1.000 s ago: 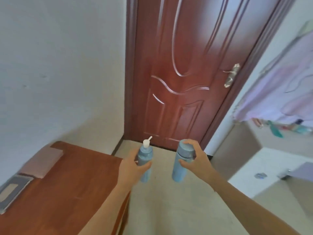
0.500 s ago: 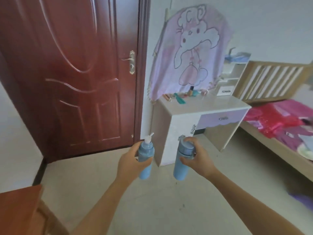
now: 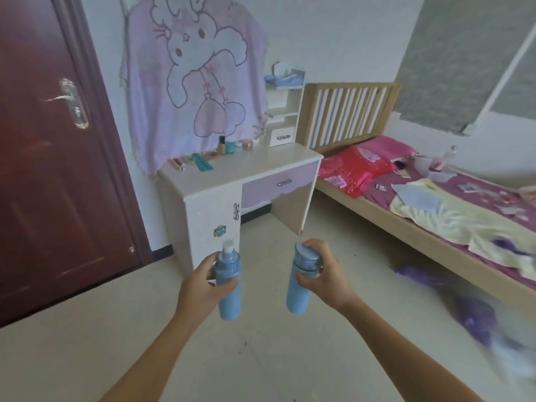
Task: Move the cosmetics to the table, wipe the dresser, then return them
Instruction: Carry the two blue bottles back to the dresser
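Pump bottle (image 3: 229, 285): blue, white nozzle on top, upright, held in mid-air over the floor. Left hand (image 3: 197, 288) grip is clamped round its upper body, thumb across the front.
Capped bottle (image 3: 300, 280): blue, darker blue cap, roughly upright with a slight tilt, also in mid-air. Right hand (image 3: 324, 277) grip is wrapped round it just below the cap, fingers curling over the top edge.
The two bottles sit side by side, apart, not touching.
Dresser (image 3: 246, 169): white counter with a lilac drawer, ahead of both hands and well apart from them. Front of the counter top is bare.
More cosmetics line its back edge: teal comb (image 3: 203, 163), a tan vial (image 3: 222, 145), teal jar (image 3: 230, 146), pink jar (image 3: 248, 144). Smaller items at the left end are too small to tell.
Small shelf unit (image 3: 284, 111) stands on the counter's right rear corner.
Rabbit-print cloth (image 3: 191, 82) hangs behind the dresser.
Red-brown door (image 3: 43, 169) to the left.
Bed (image 3: 435, 216) to the right, pink and yellow bedding on it.
Purple item (image 3: 475, 314) on the floor beside the bed, blurred.
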{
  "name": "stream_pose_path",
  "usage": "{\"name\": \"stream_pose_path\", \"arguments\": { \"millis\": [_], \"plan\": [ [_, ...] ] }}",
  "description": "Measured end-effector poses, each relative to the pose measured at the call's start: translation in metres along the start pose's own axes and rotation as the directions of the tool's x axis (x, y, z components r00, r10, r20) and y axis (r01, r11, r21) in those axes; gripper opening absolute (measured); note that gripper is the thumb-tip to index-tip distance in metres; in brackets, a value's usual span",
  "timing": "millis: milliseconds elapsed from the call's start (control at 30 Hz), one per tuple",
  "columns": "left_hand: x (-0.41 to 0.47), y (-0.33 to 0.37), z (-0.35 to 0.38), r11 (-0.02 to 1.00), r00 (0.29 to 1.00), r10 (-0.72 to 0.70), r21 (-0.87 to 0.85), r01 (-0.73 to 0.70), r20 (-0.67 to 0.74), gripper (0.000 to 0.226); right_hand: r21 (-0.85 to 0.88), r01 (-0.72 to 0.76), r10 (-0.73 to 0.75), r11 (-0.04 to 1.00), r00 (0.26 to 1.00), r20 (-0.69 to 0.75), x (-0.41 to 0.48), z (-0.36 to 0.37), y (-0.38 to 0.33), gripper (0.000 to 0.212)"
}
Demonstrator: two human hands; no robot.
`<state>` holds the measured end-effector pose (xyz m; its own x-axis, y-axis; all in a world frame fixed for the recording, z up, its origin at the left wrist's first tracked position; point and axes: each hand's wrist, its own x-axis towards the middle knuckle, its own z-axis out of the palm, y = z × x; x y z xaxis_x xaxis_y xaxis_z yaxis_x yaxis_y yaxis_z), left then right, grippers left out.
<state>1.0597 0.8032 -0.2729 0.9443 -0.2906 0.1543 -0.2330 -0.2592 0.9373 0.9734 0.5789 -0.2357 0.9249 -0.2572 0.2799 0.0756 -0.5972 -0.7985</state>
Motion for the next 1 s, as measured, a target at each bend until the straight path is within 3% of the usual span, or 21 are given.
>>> {"name": "stream_pose_path", "arguments": {
  "millis": [233, 567, 733, 1000],
  "plan": [
    [0.059, 0.021, 0.064, 0.997, 0.992, 0.056, 0.037, -0.061, 0.116, 0.038, -0.023, -0.069, 0.066, 0.997, 0.990, -0.126, 0.013, -0.047, 0.034, 0.055],
    [0.185, 0.035, 0.120, 0.988, 0.984, 0.151, 0.004, -0.152, 0.095, 0.038, -0.072, -0.059, 0.050, 0.996, 0.991, -0.125, 0.136, -0.077, 0.074, 0.055],
    [0.259, 0.027, 0.134, 0.991, 0.990, 0.134, -0.019, -0.133, 0.037, 0.057, -0.044, -0.082, 0.076, 0.996, 0.988, -0.137, 0.204, -0.086, 0.102, 0.055],
    [0.338, 0.004, 0.178, 0.996, 0.997, 0.042, 0.079, -0.047, 0.069, 0.055, -0.025, -0.160, 0.158, 0.987, 0.985, -0.069, 0.274, -0.095, 0.177, 0.053]
  ]
}}
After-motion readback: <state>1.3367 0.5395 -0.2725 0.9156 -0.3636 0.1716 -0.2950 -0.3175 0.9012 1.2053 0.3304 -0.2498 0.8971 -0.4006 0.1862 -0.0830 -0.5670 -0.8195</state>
